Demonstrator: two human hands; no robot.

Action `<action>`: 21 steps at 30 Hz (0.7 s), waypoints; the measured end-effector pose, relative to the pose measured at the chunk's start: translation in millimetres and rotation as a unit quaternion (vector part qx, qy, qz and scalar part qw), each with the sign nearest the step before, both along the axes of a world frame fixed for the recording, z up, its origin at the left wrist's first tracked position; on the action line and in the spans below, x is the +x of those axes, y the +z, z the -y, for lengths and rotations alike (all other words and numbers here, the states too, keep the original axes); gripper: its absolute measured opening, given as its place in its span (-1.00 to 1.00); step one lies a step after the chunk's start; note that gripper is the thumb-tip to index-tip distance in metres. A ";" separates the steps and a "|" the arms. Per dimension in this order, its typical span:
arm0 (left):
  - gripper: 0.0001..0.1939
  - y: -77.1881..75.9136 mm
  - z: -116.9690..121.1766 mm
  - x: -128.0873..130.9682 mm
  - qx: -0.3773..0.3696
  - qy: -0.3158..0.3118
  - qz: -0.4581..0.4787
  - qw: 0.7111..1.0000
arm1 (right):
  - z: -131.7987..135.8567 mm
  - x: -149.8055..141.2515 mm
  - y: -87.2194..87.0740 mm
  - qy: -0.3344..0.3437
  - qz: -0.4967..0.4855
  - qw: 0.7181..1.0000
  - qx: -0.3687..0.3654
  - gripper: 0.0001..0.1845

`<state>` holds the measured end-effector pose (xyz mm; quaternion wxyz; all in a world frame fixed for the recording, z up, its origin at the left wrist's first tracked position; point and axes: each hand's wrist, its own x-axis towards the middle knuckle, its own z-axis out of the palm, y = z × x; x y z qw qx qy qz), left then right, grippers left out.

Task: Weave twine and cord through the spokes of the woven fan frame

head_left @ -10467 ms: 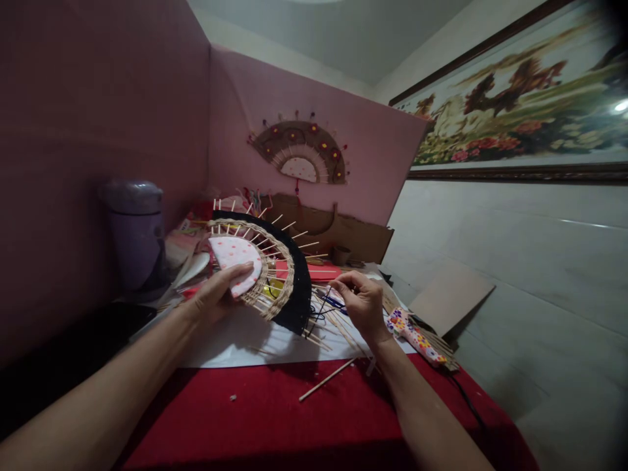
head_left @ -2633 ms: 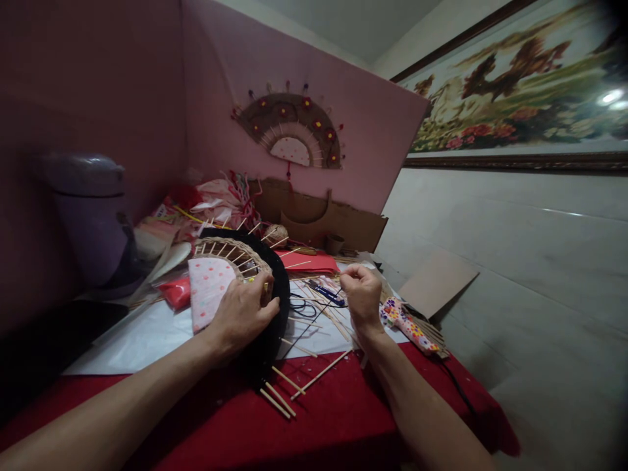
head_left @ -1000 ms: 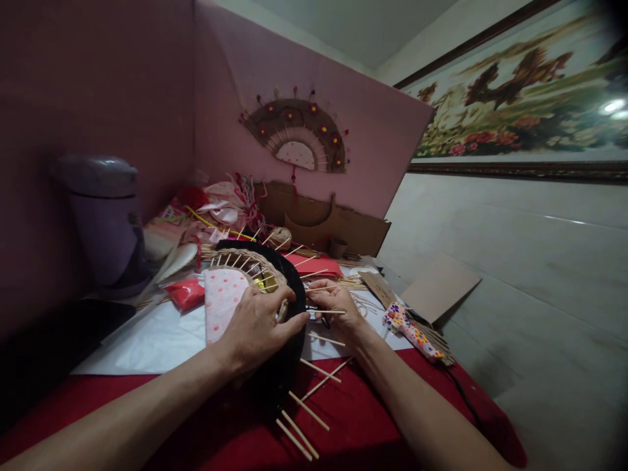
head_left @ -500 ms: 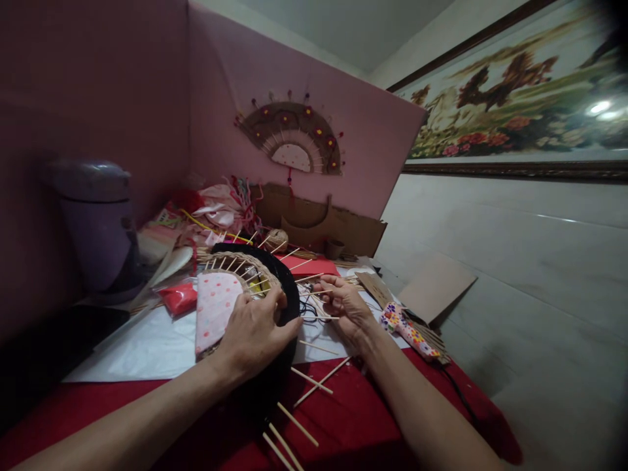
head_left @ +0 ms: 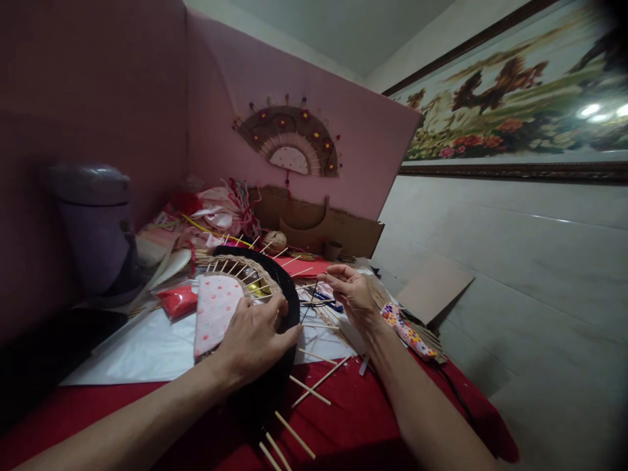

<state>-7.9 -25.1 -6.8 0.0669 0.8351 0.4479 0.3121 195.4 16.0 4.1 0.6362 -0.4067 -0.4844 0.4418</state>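
A half-round fan frame (head_left: 294, 294) lies in front of me, with a black outer band, a woven inner band and thin wooden sticks poking out around its edge. White cloth with pink dots (head_left: 216, 307) covers its centre. My left hand (head_left: 252, 337) grips the fan across the black band, its thumb on the band and its fingertips partly hidden. To the right, my right hand (head_left: 356, 297) is raised with thumb and fingers pinched on a black cord (head_left: 311, 302), which stretches down to the black band between the sticks.
Loose sticks (head_left: 321, 383) lie on the red tablecloth (head_left: 363, 418). A flower-patterned tool (head_left: 407, 330) with a cable lies at right. Left are a bag of red material (head_left: 177, 301) and a purple flask (head_left: 95, 229). Behind stand a twine ball (head_left: 275, 242), cardboard (head_left: 353, 229) and a mounted fan (head_left: 294, 134).
My right hand has risen slightly and turned, drawing the black cord taut away from the band. Blue-handled scissors or a similar tool now show beneath it. My left hand keeps its hold.
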 end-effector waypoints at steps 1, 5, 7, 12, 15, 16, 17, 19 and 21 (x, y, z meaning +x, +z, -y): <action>-0.78 0.1 0.8 0.2 0.000 -0.009 0.004 1.000 | -0.6 0.8 -0.1 -0.002 -0.008 1.000 -0.009 -0.61; -0.76 0.3 5.3 1.0 -0.001 -0.037 0.021 0.999 | -0.2 3.2 1.3 -0.009 -0.046 0.997 -0.064 -0.61; -0.75 0.2 6.9 1.2 0.000 -0.038 0.029 0.999 | 0.3 4.4 1.4 -0.001 -0.075 0.993 -0.090 -0.63; -0.76 1.8 8.5 1.1 -0.007 -0.051 0.040 0.998 | -2.1 7.0 -4.9 0.041 -0.137 0.981 -0.130 -0.70; -0.77 3.4 10.3 1.1 -0.013 -0.065 0.046 0.997 | -4.5 5.0 -10.9 0.063 -0.117 0.982 -0.131 -0.70; -0.77 3.7 11.0 1.1 -0.015 -0.068 0.047 0.996 | -5.1 3.6 -12.7 0.062 -0.107 0.984 -0.131 -0.70; -0.77 3.9 11.6 1.2 -0.016 -0.070 0.047 0.996 | -5.6 2.0 -14.3 0.056 -0.097 0.985 -0.131 -0.71; -0.78 3.8 12.1 1.1 -0.016 -0.074 0.047 0.996 | -6.3 -1.2 -16.5 0.045 -0.080 0.988 -0.126 -0.72; -0.77 3.1 11.8 0.9 -0.015 -0.079 0.049 0.996 | -6.4 -3.8 -17.5 0.034 -0.064 0.992 -0.105 -0.73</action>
